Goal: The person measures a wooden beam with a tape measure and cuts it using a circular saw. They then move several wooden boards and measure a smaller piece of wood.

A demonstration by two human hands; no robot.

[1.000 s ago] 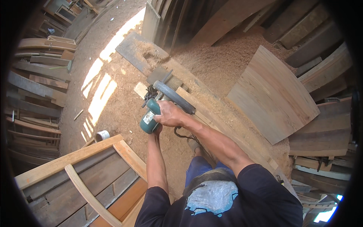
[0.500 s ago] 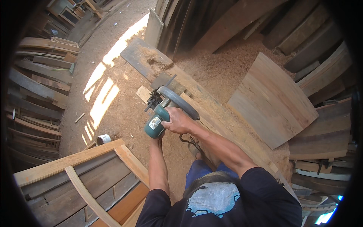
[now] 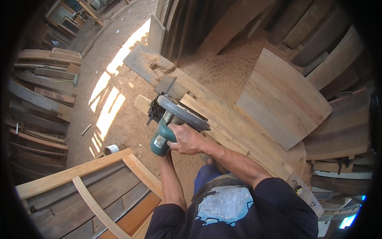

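Looking left first, a wooden frame [image 3: 81,172], then the green circular saw [image 3: 175,110] at the near edge of a dusty plank [image 3: 238,132]. Left hand [image 3: 168,155] is mostly hidden under it, can't tell its grip; right hand [image 3: 187,139] clamps the saw. Wide board [image 3: 284,99] further right.

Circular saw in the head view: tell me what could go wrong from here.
1. The right hand is ungloved and close to the circular saw's grey guard; a slip could perhaps bring the fingers near the blade area.
2. Loose sawdust lies on the long plank under the saw, so the tool's base might slide or ride unevenly.
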